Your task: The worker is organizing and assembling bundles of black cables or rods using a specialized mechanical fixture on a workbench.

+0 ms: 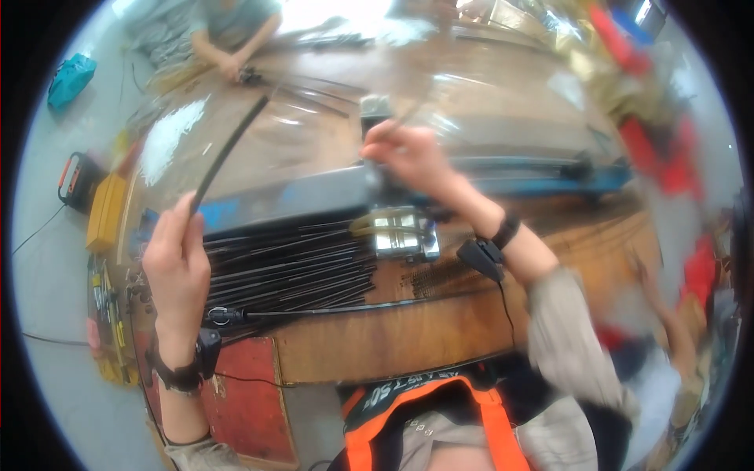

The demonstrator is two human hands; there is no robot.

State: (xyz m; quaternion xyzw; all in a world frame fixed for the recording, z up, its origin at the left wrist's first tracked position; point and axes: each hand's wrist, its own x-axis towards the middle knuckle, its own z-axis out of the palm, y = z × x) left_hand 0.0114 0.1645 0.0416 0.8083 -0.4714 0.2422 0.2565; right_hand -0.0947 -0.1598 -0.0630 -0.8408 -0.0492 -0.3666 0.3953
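My left hand [177,259] is raised over the left end of the table, its fingers closed round a thin black rod [229,151] that slants up and to the right. Over the middle of the blue-grey rail [290,196] is my right hand [412,157], thumb and fingertips pinched together and blurred by motion. A faint thin streak rises from those fingertips; what they hold cannot be made out. Just below, a silver metal block [404,235] with a yellowish hose is mounted by the rail. Many similar black rods [290,263] lie in a loose pile between my hands.
Across the table a co-worker's hands [233,67] are at more dark rods. A thicker black rod [330,310] lies along the near wooden edge. At left are a yellow box [107,212] and a tool tray [114,322]. Another person's arm [671,322] shows at right.
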